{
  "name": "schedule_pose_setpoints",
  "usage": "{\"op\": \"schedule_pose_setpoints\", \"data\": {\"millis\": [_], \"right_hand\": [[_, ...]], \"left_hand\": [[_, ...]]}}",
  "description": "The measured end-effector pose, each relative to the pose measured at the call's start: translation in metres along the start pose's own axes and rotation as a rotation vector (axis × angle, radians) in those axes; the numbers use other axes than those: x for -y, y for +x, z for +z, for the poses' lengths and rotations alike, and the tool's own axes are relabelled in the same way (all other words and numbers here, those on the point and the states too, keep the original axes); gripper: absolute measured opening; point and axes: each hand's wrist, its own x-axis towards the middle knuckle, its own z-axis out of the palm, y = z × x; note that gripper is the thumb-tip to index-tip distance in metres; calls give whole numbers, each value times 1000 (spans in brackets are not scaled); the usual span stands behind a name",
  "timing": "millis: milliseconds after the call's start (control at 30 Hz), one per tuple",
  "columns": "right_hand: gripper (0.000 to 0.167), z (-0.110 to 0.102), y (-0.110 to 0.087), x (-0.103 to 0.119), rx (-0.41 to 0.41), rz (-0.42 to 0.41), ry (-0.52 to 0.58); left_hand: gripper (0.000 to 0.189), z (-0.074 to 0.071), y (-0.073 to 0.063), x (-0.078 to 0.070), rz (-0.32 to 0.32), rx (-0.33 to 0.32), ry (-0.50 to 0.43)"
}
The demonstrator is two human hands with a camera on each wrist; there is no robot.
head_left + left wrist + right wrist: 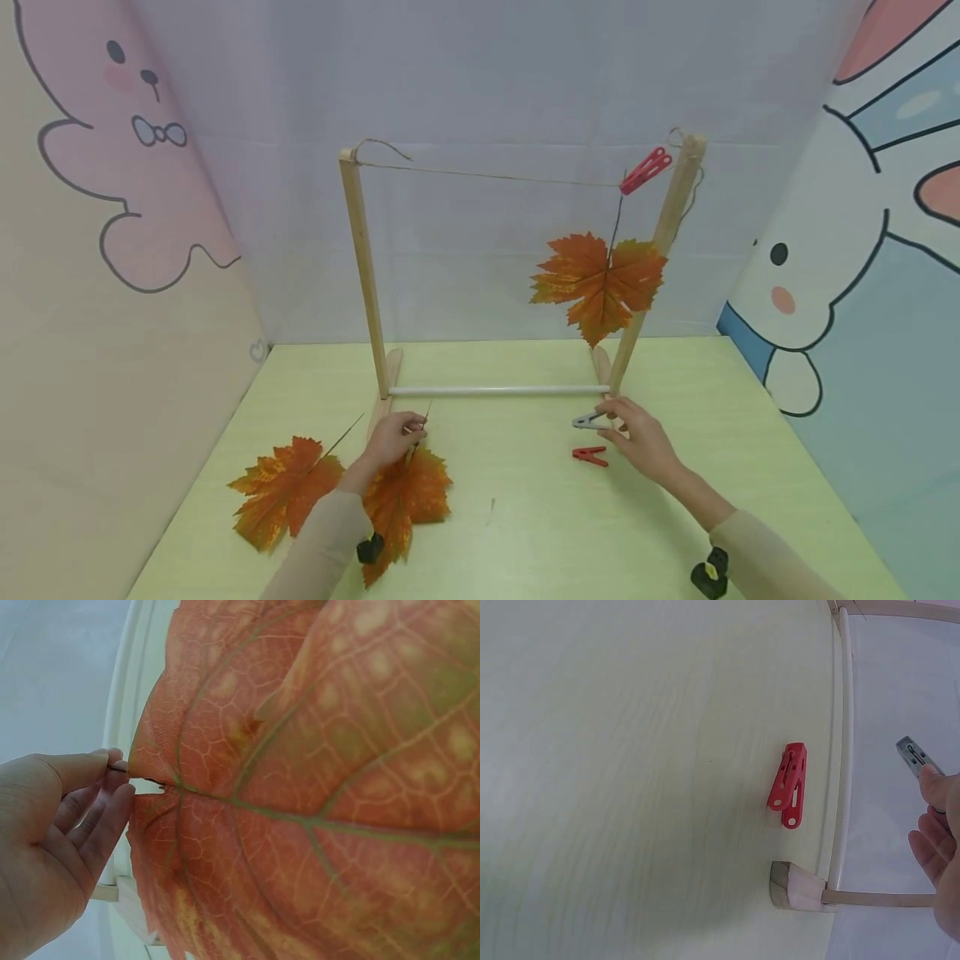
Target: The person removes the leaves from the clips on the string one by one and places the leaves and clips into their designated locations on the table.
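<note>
My left hand pinches the thin dark stem of an orange maple leaf, which hangs below the fingers; in the left wrist view the veined leaf fills most of the picture. My right hand holds a grey clothespin between thumb and fingers, also seen in the right wrist view as a grey clothespin. Under that hand a red clothespin lies on the table. Another maple leaf lies to the left of my left forearm.
A wooden frame stands ahead, with a left post, a right post and a white crossbar. Along its string, a pink-red clothespin holds a third maple leaf near the right post. Decorated walls flank the table.
</note>
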Motion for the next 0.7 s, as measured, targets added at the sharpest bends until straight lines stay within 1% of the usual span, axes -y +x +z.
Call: {"op": "schedule_pose_setpoints", "data": {"millis": [133,267,333,433,633,700], "right_hand": [[30,3,-4,-2,-13,-6,-2],[31,5,-6,-2,-19,-14,9],[31,6,-7,-3,-14,-11,17],[31,7,-9,-4,-14,-6,20],[32,10,-11,-8,-30,-17,11],[33,11,-12,-9,-29,-14,9]], "left_hand": [[21,5,-1,3,-36,-26,-38],[20,9,-1,5,-73,-61,-46],[20,12,-1,7,-90,-78,-40],[19,14,-2,10,-97,-96,-25],[18,19,-2,14,-143,-106,-13],[18,19,-3,15,-144,-107,3]]}}
